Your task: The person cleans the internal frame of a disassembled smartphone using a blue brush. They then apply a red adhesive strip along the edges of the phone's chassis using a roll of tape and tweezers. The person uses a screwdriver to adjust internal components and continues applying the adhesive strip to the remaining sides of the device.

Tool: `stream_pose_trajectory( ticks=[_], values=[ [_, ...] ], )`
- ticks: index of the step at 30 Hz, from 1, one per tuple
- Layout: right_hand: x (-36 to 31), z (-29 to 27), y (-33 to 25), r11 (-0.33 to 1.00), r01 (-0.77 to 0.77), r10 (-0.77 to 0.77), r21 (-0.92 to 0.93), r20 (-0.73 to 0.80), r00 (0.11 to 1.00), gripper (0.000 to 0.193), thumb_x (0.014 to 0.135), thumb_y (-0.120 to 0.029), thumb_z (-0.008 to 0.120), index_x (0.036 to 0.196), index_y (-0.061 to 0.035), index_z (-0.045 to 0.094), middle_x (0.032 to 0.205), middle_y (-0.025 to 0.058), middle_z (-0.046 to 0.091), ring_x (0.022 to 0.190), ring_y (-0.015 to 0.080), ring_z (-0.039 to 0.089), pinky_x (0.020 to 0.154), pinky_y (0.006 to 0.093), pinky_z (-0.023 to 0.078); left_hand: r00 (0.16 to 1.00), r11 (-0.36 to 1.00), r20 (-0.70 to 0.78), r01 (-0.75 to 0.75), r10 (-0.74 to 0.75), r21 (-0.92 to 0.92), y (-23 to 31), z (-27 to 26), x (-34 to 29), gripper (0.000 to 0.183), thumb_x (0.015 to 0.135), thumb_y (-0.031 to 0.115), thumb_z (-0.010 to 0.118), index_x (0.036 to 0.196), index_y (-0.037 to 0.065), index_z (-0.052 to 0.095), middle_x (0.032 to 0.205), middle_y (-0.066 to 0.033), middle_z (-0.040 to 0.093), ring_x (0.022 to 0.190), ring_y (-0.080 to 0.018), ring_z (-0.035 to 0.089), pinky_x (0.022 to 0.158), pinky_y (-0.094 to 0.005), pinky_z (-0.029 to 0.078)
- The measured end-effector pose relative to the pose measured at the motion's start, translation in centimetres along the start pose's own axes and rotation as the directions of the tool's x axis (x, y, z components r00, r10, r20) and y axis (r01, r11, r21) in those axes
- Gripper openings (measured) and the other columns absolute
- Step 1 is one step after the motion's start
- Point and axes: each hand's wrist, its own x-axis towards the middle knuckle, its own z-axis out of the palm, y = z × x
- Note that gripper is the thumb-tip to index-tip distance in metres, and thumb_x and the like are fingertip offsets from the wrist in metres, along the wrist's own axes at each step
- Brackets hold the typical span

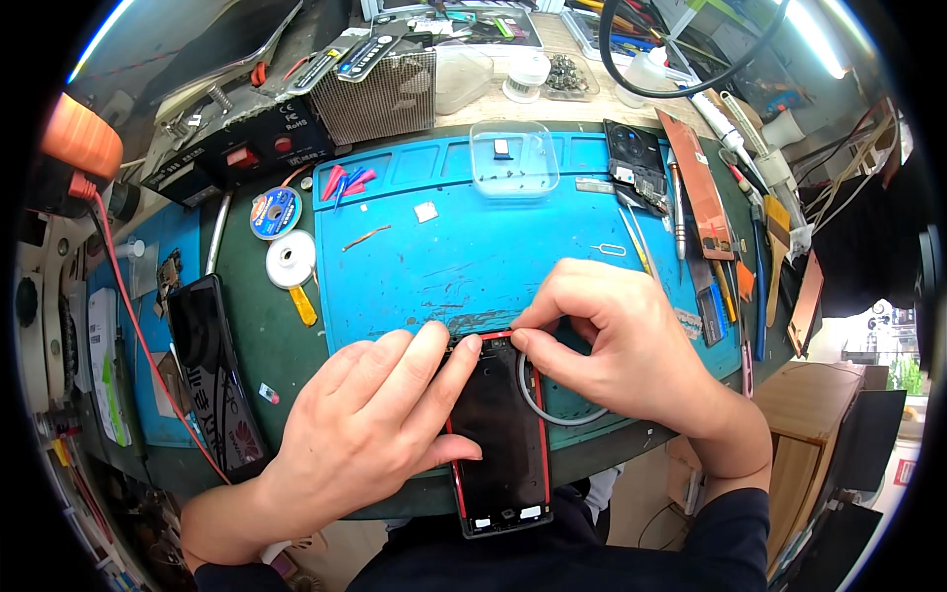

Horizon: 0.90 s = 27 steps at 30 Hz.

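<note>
A black phone frame (501,434), with thin red strips along its edges and two white patches at its lower end, lies at the bench's near edge. My left hand (370,405) rests over its left side, fingers stretched out and fingertips at the top edge. My right hand (612,335) pinches thumb and forefinger together on the red strip (498,335) at the top right corner. Part of a thin grey ring (567,421) curves out from under my right hand, beside the phone; the rest is hidden.
A blue mat (424,266) carries a clear plastic box (514,183), an eject pin (609,250) and tweezers (639,237). Another phone (219,365) and a white spool (291,259) lie left. Screwdrivers, brushes and copper-coloured plates (695,187) line the right. A black power box (242,148) stands back left.
</note>
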Motion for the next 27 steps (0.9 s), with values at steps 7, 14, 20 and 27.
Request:
stream_pose_trajectory(
  ticks=[7,14,20,27],
  values=[
    [-0.09,0.15,0.06,1.000,0.001,-0.002,-0.003,-0.020,1.000,0.009,0.088,-0.009,0.079,0.087,-0.0035,0.072,0.085,0.0106,0.070,0.078,0.0294,0.072,0.068,0.0394,0.056,0.999,1.000,0.032,0.004,-0.004,0.009,0.13,-0.27,0.03,0.077,0.093,0.062,0.066,0.146,0.007,0.066,0.138,-0.0129,0.060,0.113,-0.0287,0.063,0.095,-0.0425,0.053],
    [-0.18,0.21,0.14,1.000,0.001,-0.002,-0.012,-0.024,1.000,0.009,0.088,-0.010,0.078,0.087,-0.0038,0.072,0.085,0.0106,0.069,0.078,0.0299,0.072,0.068,0.0400,0.056,0.999,1.000,0.036,0.003,-0.004,0.019,0.29,-0.31,0.06,0.078,0.092,0.062,0.067,0.146,0.006,0.066,0.138,-0.0134,0.061,0.113,-0.0290,0.064,0.095,-0.0427,0.053],
    [-0.18,0.25,0.14,1.000,-0.001,0.001,-0.006,-0.023,1.000,0.009,0.088,-0.010,0.078,0.088,-0.0038,0.071,0.085,0.0111,0.069,0.079,0.0304,0.072,0.068,0.0403,0.056,0.999,1.000,0.035,-0.010,0.010,0.007,0.26,-0.78,0.41,0.079,0.085,0.055,0.075,0.144,0.002,0.066,0.135,-0.0119,0.060,0.113,-0.0261,0.061,0.095,-0.0384,0.054],
    [-0.20,0.11,0.13,1.000,-0.005,0.004,-0.022,-0.010,1.000,0.009,0.089,-0.011,0.077,0.088,-0.0045,0.071,0.085,0.0113,0.069,0.080,0.0315,0.072,0.069,0.0412,0.056,0.999,0.990,0.013,0.040,-0.038,-0.136,-0.57,-0.36,0.70,0.077,0.082,0.055,0.080,0.143,0.010,0.067,0.131,-0.0094,0.062,0.110,-0.0300,0.062,0.096,-0.0442,0.053]
  ],
)
